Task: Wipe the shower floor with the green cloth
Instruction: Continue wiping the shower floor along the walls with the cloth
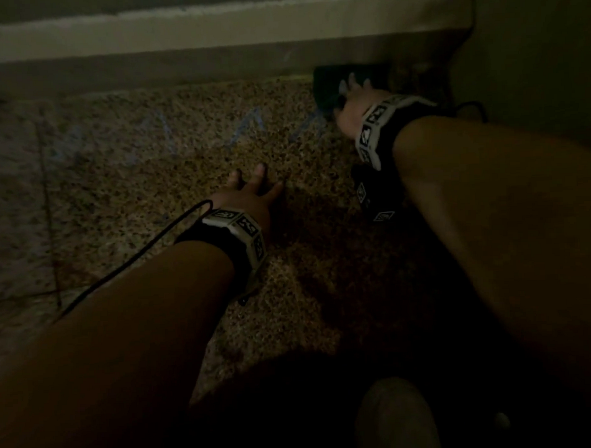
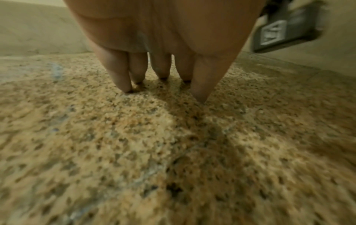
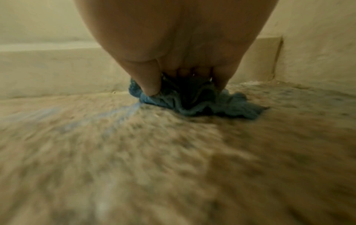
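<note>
Speckled stone shower floor (image 1: 157, 155) fills the frame, dim, with a pale raised curb (image 1: 180, 30) running across the top. My right hand (image 1: 353, 102) grips the bunched green cloth (image 1: 326, 83) at the upper right of the head view, fingers curled round it, pressing it down just beside the foot of the curb and near the corner; in the right wrist view the cloth (image 3: 185, 100) looks more blue than green. My left hand (image 1: 249, 192) lies flat in the middle, fingers straight and spread on the stone, holding nothing and bracing me.

To wipe well I judge I should keep pressure on the cloth and pull overlapping strokes out from the curb, working along the faint bluish streaks (image 1: 247, 125) at centre. The corner wall (image 1: 533, 64) at right hems the hand in, and my bracing hand sits on stone not yet wiped.
</note>
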Tool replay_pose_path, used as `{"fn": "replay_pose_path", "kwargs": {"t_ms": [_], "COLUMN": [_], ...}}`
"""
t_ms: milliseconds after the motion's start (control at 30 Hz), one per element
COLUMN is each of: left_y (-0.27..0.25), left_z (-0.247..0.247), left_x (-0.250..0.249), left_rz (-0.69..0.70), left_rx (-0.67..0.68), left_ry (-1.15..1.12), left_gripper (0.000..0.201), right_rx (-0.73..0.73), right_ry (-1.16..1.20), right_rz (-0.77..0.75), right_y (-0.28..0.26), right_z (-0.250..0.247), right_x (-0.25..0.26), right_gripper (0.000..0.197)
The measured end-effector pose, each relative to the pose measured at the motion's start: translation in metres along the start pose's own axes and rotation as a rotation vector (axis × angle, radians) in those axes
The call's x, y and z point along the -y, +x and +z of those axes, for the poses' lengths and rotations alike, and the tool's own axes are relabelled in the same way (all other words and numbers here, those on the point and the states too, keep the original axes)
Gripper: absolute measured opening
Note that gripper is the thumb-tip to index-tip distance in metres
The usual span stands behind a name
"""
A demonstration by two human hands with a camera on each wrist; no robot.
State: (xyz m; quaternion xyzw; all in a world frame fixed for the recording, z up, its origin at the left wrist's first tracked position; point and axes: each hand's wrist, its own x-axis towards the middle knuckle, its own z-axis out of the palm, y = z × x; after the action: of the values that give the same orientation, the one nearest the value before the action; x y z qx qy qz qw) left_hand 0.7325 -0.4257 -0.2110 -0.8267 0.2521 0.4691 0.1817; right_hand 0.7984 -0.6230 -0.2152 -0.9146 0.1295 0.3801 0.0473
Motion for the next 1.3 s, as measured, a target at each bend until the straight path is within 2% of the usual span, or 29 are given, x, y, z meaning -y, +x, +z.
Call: {"fn": "replay_pose_path", "kwargs": {"t_ms": [100,200,300,433,667,867,967,1133,1300], "left_y": [-0.003,-0.002,-0.003,0.0,0.004,0.005,0.006,0.001,-0.001], "left_z": [-0.001,0.0,0.001,0.004,0.007,0.002,0.005,0.012,0.012], "left_x": [0.001,0.001,-0.001,0.003,0.005,0.007,0.008,0.015,0.016], "left_rz": [0.011,-0.002,0.0,0.009,0.012,0.021,0.033,0.073,0.068], "left_rx": [-0.004,-0.009,-0.011,-0.026,0.002,0.055,0.038,0.023,0.049], "left_ry": [-0.025,-0.033,-0.03,-0.032,-0.049,-0.076,-0.055,-0.03,-0.055], "left_gripper": [0.086,0.083,0.087,0.085,0.086,0.087,0.084,0.084,0.082], "right_rx": [-0.003,0.024,0.091,0.061,0.026,-0.022,0.049,0.13,0.143], "right_ry": [-0.014,-0.057,-0.031,-0.03,-0.082,-0.124,-0.135,-0.194,-0.164], "right_rz": [0.005,-0.008,-0.117,-0.198,-0.204,-0.136,-0.143,-0.274,-0.248], "right_y": [0.009,-0.004,-0.039,-0.063,-0.018,0.012,-0.008,-0.071,-0.071], "right_z": [0.001,0.01,0.035,0.064,0.033,0.008,0.015,0.062,0.062], "right_x": [0.0,-0.004,-0.01,-0.02,0.006,0.041,0.036,0.022,0.023], "right_gripper": [0.054,0.058,0.063,0.064,0.065,0.067,0.072,0.067,0.068]}}
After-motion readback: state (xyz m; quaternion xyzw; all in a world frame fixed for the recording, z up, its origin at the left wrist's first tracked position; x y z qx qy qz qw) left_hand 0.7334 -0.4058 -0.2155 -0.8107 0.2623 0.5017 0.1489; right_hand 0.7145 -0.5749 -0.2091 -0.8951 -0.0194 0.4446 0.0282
